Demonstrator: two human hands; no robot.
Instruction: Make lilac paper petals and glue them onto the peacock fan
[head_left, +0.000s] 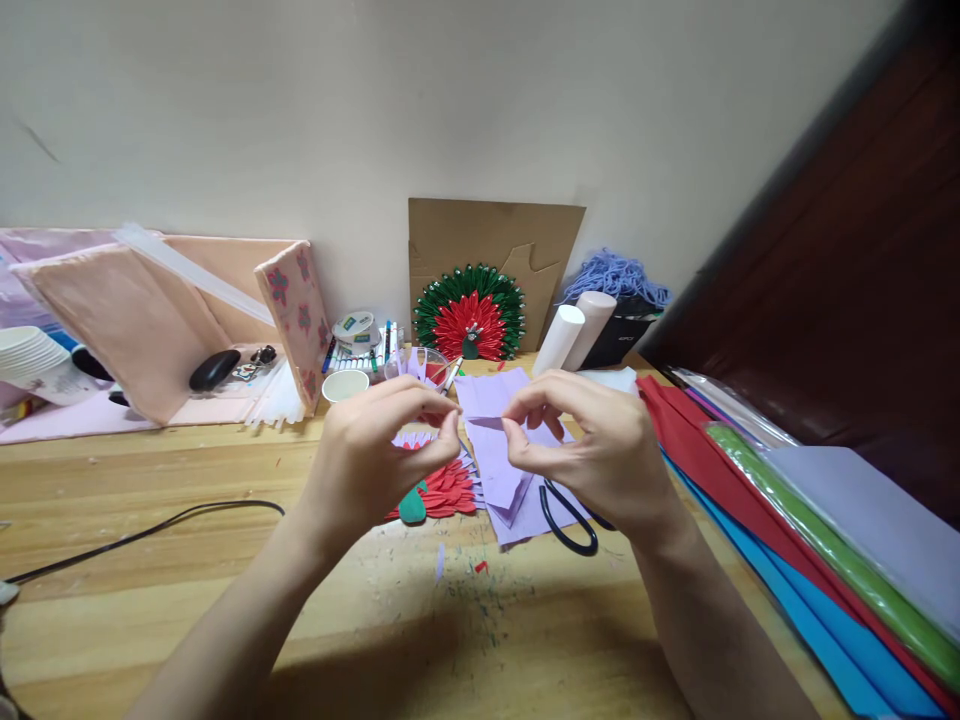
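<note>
My left hand (pixel 379 450) and my right hand (pixel 592 440) are raised over the wooden table (pixel 187 570), fingers pinched close together. Between them runs a small strip of lilac paper (pixel 486 425), held at both ends. Below the hands lies a half-made paper peacock (pixel 442 490) with red and lilac feathers and a green body. Lilac paper sheets (pixel 502 480) lie beside it, and black-handled scissors (pixel 570 520) rest partly under my right hand.
A finished red and green paper peacock (pixel 471 322) leans on cardboard (pixel 495 240) at the wall. Rolled coloured sheets (pixel 810 560) lie along the right. Paper cups (pixel 30 360), a small cup (pixel 345 384), markers (pixel 367 355), white rolls (pixel 574 335), blue yarn (pixel 615 275) and a black cable (pixel 150 530) are around.
</note>
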